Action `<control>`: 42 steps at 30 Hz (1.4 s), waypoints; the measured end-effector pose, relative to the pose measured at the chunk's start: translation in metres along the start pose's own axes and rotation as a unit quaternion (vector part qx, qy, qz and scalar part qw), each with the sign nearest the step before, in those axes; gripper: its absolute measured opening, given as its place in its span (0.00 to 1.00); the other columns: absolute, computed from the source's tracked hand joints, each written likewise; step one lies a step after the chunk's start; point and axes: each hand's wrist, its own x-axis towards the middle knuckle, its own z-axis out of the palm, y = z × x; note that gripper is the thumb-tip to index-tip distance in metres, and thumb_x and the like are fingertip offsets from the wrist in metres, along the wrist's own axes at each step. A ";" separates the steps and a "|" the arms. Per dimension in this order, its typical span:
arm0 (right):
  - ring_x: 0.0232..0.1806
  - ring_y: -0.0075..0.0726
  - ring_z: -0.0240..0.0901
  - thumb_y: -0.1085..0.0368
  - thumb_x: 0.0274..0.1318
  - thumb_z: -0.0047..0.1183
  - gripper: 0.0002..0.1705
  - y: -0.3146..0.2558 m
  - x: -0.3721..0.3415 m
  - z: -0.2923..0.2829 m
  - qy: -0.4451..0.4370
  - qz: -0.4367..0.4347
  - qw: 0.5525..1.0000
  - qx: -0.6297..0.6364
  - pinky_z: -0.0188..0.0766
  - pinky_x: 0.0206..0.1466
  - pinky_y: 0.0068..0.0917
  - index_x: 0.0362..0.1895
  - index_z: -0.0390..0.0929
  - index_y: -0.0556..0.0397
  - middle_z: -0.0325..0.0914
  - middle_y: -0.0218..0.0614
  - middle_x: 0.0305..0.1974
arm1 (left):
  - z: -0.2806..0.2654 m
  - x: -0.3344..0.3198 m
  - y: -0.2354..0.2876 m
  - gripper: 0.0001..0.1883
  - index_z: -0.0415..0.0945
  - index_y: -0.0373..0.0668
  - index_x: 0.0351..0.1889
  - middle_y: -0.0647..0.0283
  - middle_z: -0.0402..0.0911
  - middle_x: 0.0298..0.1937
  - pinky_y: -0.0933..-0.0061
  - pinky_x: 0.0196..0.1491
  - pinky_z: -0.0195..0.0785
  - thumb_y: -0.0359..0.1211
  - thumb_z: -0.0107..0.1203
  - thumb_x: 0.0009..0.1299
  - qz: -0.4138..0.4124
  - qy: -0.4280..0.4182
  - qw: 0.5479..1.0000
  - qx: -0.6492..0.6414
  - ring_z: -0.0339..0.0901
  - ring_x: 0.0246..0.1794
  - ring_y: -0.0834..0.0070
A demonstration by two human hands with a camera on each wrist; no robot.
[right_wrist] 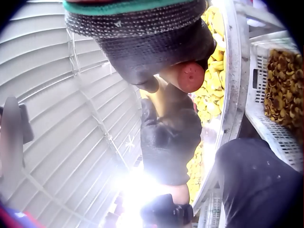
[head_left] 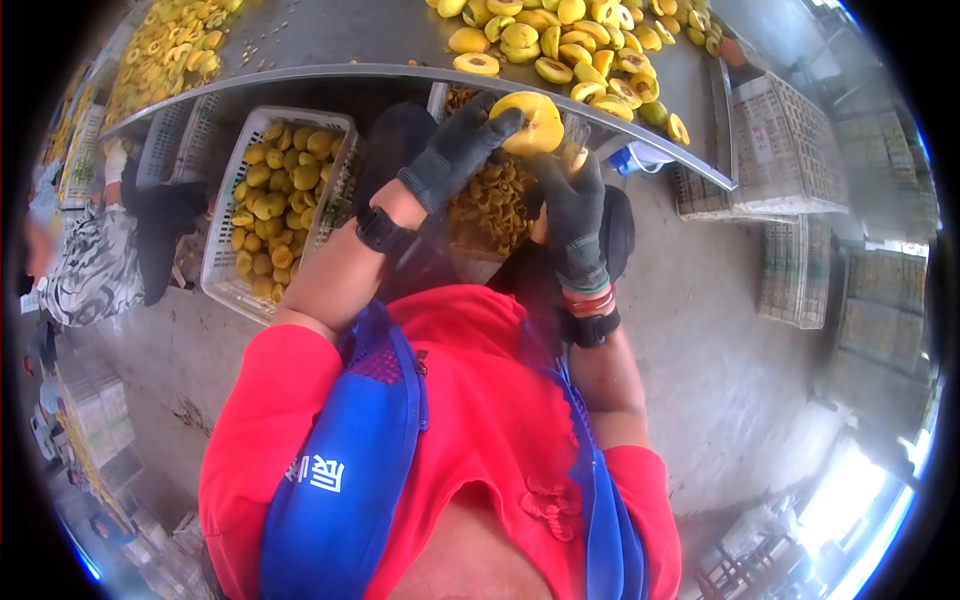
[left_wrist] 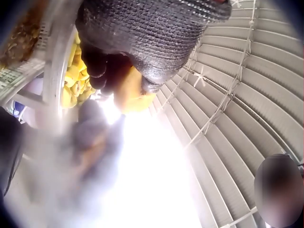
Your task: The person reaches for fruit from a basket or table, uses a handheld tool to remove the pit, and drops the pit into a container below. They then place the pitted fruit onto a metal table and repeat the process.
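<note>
In the head view, my gloved left hand (head_left: 455,148) holds a yellow fruit half (head_left: 530,125), its cut face showing a brown mark near the middle. The fingers and thumb grip its edge. Close beside it, my gloved right hand (head_left: 575,215) grips a tool by its round handle (right_wrist: 191,77), which has a reddish end in the right wrist view. The tool's working end is hidden by the hands and fruit. From the left wrist, the left hand (left_wrist: 142,40) covers most of the fruit. Both hands are above a crate of brown and yellow scraps (head_left: 488,210).
A metal table (head_left: 340,35) ahead bears heaps of cut yellow fruit (head_left: 580,45). At my left stands a white crate (head_left: 212,262) of whole-looking fruit (head_left: 275,190). Stacked crates (head_left: 790,140) stand at the right. Another person (head_left: 100,260) sits at far left.
</note>
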 end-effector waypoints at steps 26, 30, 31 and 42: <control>0.24 0.17 0.67 0.68 0.58 0.53 0.09 -0.006 -0.030 0.022 -0.055 0.051 0.993 -0.088 0.65 0.25 0.19 0.42 0.74 0.56 0.74 0.27 0.26 | 0.006 -0.027 -0.035 0.26 0.62 0.38 0.54 0.54 0.74 0.48 0.72 0.44 0.71 0.48 0.52 0.69 0.104 0.084 0.990 0.047 0.75 0.43 0.70; 0.25 0.17 0.69 0.67 0.58 0.54 0.11 0.007 -0.029 0.020 -0.038 0.015 0.990 -0.134 0.66 0.26 0.20 0.45 0.73 0.57 0.75 0.29 0.27 | 0.012 -0.033 -0.017 0.27 0.62 0.37 0.56 0.52 0.72 0.50 0.69 0.49 0.68 0.50 0.46 0.71 0.115 0.114 0.986 0.034 0.74 0.46 0.67; 0.25 0.18 0.69 0.67 0.58 0.53 0.12 0.008 -0.029 0.020 -0.038 0.012 0.991 -0.125 0.66 0.26 0.20 0.45 0.73 0.57 0.76 0.29 0.27 | 0.014 -0.035 -0.013 0.27 0.62 0.36 0.57 0.51 0.72 0.51 0.68 0.51 0.67 0.49 0.46 0.72 0.146 0.118 0.982 0.027 0.73 0.48 0.66; 0.27 0.19 0.71 0.67 0.61 0.50 0.10 -0.014 -0.031 0.025 -0.082 0.113 0.990 0.014 0.67 0.26 0.18 0.45 0.71 0.57 0.76 0.31 0.27 | 0.024 -0.031 -0.020 0.22 0.62 0.34 0.59 0.49 0.70 0.54 0.65 0.59 0.62 0.39 0.45 0.73 0.283 0.089 0.955 0.007 0.70 0.55 0.58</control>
